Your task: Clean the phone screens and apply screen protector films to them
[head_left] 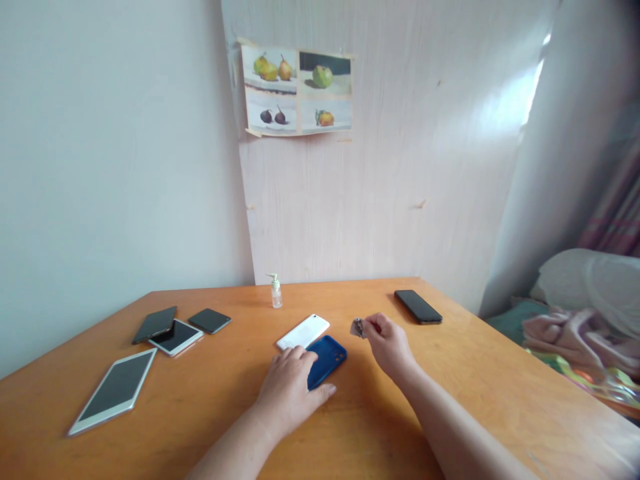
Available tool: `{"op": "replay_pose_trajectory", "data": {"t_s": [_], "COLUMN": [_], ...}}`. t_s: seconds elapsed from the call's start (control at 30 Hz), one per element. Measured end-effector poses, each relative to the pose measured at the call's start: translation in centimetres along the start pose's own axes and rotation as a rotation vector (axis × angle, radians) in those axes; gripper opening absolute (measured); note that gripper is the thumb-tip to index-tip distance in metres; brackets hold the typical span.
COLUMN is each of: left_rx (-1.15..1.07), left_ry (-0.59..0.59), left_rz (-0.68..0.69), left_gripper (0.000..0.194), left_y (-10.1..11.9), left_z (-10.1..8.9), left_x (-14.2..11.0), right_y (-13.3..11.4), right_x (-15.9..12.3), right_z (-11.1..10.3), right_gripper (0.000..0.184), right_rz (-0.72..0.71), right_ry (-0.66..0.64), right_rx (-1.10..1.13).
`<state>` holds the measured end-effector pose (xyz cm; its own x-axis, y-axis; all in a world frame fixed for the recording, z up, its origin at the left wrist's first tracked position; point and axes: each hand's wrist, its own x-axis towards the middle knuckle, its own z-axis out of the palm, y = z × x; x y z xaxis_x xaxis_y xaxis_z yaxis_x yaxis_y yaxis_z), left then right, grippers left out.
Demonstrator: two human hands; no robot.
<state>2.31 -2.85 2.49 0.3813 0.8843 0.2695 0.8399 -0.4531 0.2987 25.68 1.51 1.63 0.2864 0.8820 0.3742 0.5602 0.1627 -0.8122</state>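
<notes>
My left hand [291, 385] is on the near left part of a blue phone case [327, 357], fingers curled over its far side and thumb along the near side. Part of the case is hidden under that hand. Just beyond it lies a white phone [304, 331], close to my fingertips. To the right, my right hand [389, 341] is closed in a pinch on a small crumpled grey cloth [357, 328], held near the table's surface. The cloth's far end sticks out from between the thumb and fingers.
Several devices lie at the left of the wooden table [210, 413], among them a white tablet [115, 390] and a dark phone [210, 320]. A small pump bottle [276, 293] stands at the back. Another black phone [418, 307] rests at the right rear.
</notes>
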Motion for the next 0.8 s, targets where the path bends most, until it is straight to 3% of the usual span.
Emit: {"op": "replay_pose_trajectory", "data": {"t_s": [0.1,0.23,0.37,0.47,0.63,0.8], "left_rx": [-0.049,-0.157,-0.077,0.032,0.109,0.040], "left_ry": [-0.016,0.007,0.102,0.101,0.075,0.029], "left_rz": [0.052,0.124,-0.010,-0.094,-0.067,-0.031], "left_gripper": [0.039,0.047,0.048,0.049,0.042,0.038], "left_y": [0.4,1.0,0.6,-0.4,-0.7,0.2], "left_z": [0.2,0.4,-0.1,-0.5,-0.5,-0.6], "left_x": [-0.3,-0.3,0.0,-0.1,-0.4,-0.7], "right_y": [-0.5,-1.3,-1.6,-1.7,-1.7,-1.7], "right_x": [-0.3,-1.0,-1.5,-1.6,-1.7,-1.8], "right_z": [0.0,0.1,0.3,0.4,0.3,0.3], "right_gripper": [0.024,0.022,0.021,0.022,0.024,0.026], "right_rz": [-0.017,-0.062,-0.100,-0.109,-0.105,-0.102], "right_ry": [-0.021,-0.088,-0.150,-0.169,-0.175,-0.172], "right_rx": [0.009,0.023,0.005,-0.003,-0.019,-0.047]}}
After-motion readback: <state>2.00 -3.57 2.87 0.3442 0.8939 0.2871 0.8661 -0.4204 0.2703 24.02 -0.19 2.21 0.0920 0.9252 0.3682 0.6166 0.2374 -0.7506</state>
